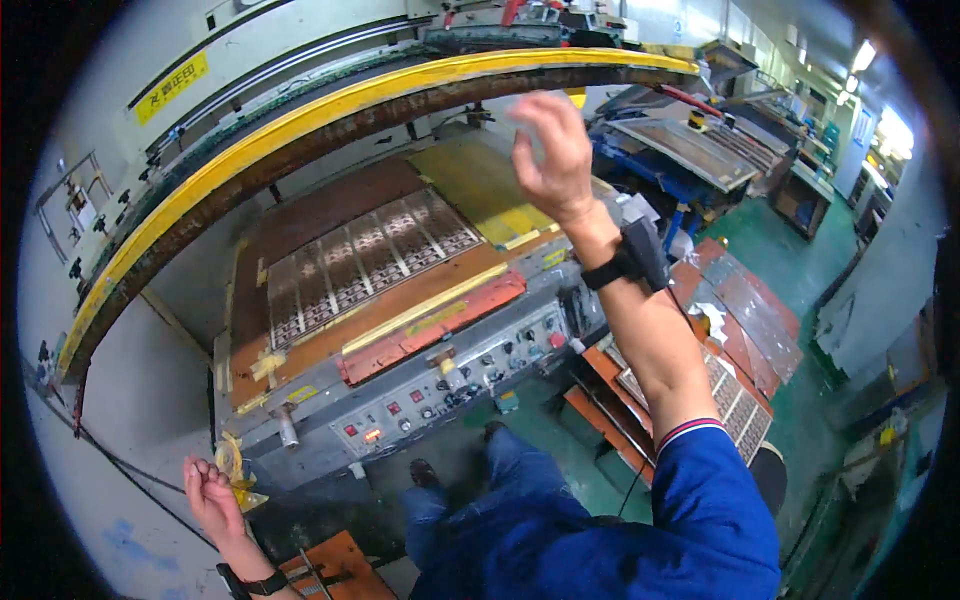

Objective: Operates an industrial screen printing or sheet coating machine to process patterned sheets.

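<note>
I count 2 hands | left hand (213, 500): half-curled, empty | right hand (556, 165): loosely open, empty, near 1 yellow bar (430, 74) | 1 patterned sheet (365, 250) on 1 table (395, 303)

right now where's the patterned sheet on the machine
In the head view, the patterned sheet lies left of centre on the brown bed, behind the red bar and left of the yellow-green panel.

industrial workshop; machine (435, 326) with control panel (475, 387); green floor (770, 240)

Hands (214, 503) (553, 158) well apart near machine (385, 437)
</note>
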